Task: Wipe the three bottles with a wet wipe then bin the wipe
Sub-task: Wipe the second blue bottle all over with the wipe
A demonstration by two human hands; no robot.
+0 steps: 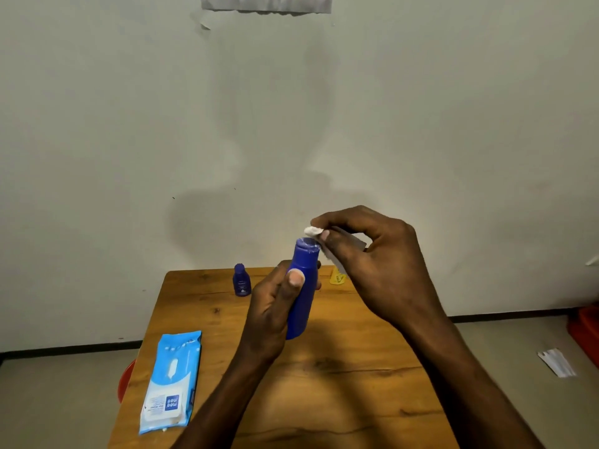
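Observation:
My left hand [275,306] grips a tall blue bottle [301,286] upright above the wooden table [324,384]. My right hand [372,264] pinches a white wet wipe [312,231] against the bottle's cap. A small dark-blue bottle [241,280] stands at the table's far edge. A yellow bottle [337,277] sits further right at the far edge, mostly hidden behind my right hand.
A light-blue pack of wet wipes [171,380] lies on the table's left side. A red object [124,379] shows under the table's left edge. On the floor at right lie a red container [586,332] and a white wrapper [556,362]. A wall stands close behind the table.

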